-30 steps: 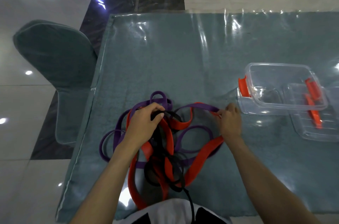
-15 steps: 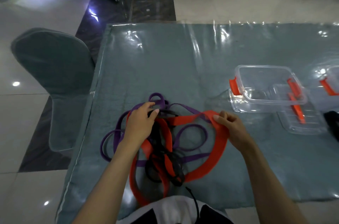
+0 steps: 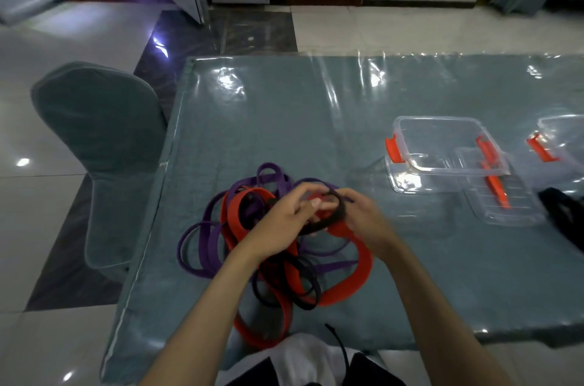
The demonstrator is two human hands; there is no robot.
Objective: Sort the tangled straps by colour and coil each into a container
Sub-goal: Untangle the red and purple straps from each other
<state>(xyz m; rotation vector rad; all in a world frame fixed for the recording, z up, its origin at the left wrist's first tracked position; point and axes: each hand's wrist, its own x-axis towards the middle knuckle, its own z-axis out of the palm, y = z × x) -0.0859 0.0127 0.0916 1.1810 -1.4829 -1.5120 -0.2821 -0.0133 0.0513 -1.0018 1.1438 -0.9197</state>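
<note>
Two bare hands are meeting above a tangle of straps on a desk (image 3: 316, 107) covered in clear plastic. The left hand (image 3: 281, 221) and right hand (image 3: 363, 221) are close together, both pinching a loop of the black strap (image 3: 331, 218). Below and left of the hands, the purple strap (image 3: 202, 246) and red strap (image 3: 354, 278) are lying knotted together. Well to the right of the right hand, a clear container (image 3: 442, 161) is sitting beside a lid (image 3: 505, 202). A chair (image 3: 94, 139) is standing far left.
</note>
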